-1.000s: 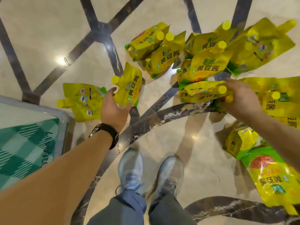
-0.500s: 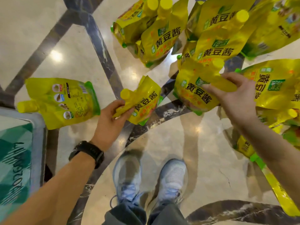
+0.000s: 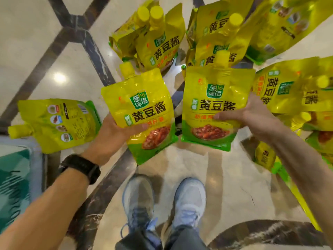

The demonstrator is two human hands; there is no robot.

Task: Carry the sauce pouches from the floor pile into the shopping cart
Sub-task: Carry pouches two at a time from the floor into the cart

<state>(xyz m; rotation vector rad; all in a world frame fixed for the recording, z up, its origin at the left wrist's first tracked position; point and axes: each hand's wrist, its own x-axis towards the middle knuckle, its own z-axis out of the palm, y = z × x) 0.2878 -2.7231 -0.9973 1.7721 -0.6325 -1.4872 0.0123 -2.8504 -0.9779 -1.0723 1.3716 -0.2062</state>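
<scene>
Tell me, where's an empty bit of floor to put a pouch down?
Bare floor lies between the shoes and the two held pouches, and more at upper left, beyond the lone pouch. The pile crowds the top and right side; only thin gaps show there.

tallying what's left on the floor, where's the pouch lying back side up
In the head view the back-up pouch lies on the floor at left, just beyond the left hand and right by the green checked panel.
</scene>
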